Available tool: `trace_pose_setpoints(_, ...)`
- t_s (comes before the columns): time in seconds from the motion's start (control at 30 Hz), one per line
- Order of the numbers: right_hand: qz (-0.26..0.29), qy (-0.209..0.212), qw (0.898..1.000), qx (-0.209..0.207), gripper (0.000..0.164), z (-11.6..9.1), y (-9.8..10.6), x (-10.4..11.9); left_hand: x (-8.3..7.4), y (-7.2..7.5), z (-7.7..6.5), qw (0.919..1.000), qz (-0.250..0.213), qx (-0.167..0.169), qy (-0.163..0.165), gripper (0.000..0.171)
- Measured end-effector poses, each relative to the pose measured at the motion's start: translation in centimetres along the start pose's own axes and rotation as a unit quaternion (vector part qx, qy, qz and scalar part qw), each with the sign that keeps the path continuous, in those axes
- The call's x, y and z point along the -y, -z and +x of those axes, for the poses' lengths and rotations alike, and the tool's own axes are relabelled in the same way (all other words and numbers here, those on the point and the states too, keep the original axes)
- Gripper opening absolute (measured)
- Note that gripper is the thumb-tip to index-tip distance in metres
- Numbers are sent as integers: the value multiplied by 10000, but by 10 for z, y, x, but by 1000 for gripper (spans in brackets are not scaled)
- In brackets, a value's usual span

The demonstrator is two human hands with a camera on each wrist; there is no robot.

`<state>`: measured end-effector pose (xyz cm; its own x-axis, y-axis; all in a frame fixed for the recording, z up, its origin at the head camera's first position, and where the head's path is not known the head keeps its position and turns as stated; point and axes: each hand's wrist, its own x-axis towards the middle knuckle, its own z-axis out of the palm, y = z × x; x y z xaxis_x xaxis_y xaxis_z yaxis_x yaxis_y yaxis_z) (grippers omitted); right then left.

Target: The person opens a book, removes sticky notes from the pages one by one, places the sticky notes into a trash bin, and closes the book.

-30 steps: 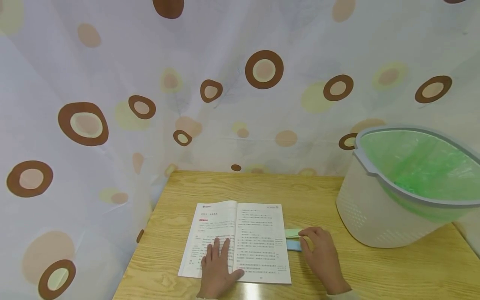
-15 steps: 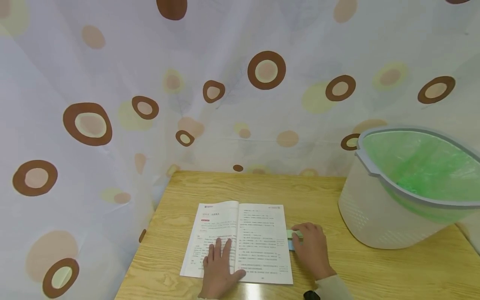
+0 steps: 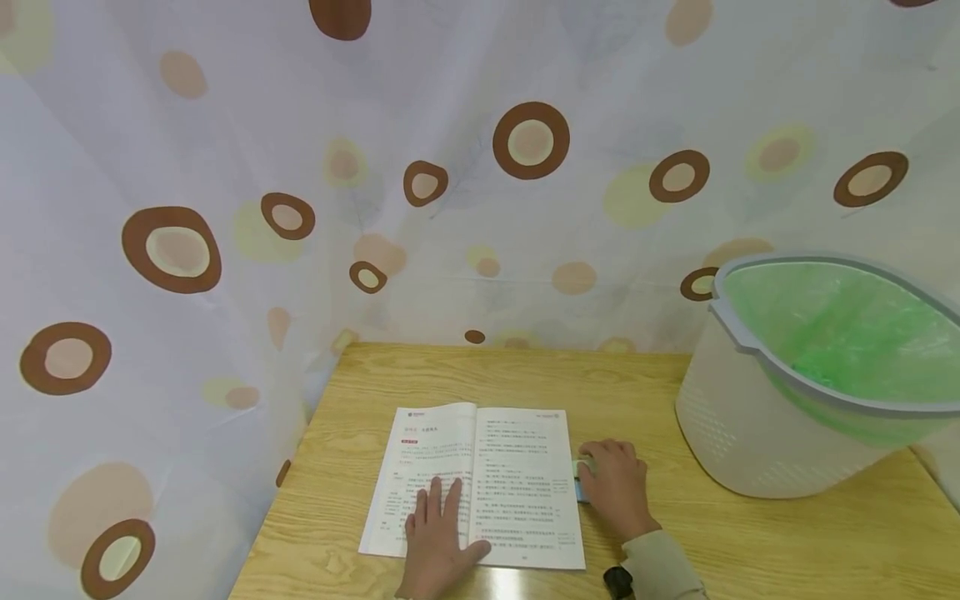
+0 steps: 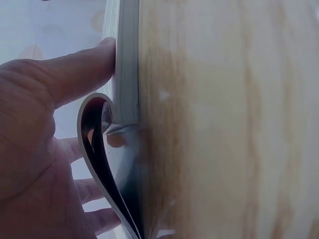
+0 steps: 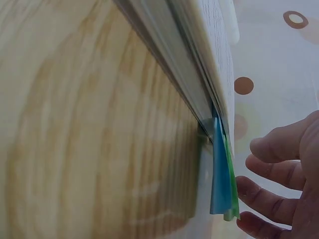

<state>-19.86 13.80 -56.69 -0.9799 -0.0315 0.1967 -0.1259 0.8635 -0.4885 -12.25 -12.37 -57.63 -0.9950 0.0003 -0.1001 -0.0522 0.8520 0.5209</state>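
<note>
An open book [image 3: 517, 500] with printed pages lies on the wooden table. My left hand [image 3: 437, 542] rests on its left page with fingers spread, and the thumb reaches across the fold; in the left wrist view this thumb [image 4: 82, 72] lies along the page edges. A blue sticky tab [image 5: 220, 172] and a green sticky tab [image 5: 230, 184] stick out between pages at the right side. Over them is my right hand [image 3: 617, 490], its fingers loosely bent. In the right wrist view its fingertips are right at the green tab, with the thumb apart from it.
A tall white basket [image 3: 738, 425] with a grey rim and a green liner stands on the table [image 3: 517, 371] at the right. Behind the table hangs a white curtain [image 3: 450, 300] with brown and yellow circles. A black band [image 3: 618, 582] shows at the right wrist.
My right hand has moved left and over the tabs, covering most of them, and its fingers have loosened from the green tab. The left hand has stayed on the page.
</note>
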Motion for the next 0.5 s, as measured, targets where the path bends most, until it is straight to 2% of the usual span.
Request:
trace_pose_setpoints(0.27,-63,-134,9998,114,21,-3,-7,1,-1,0,-1,10000,-23,-14,-34,95)
trace_pose_setpoints(0.5,-171,25,9998,23,12,-5,-11,5,0,0,-1,10000,-22,-45,-44,96)
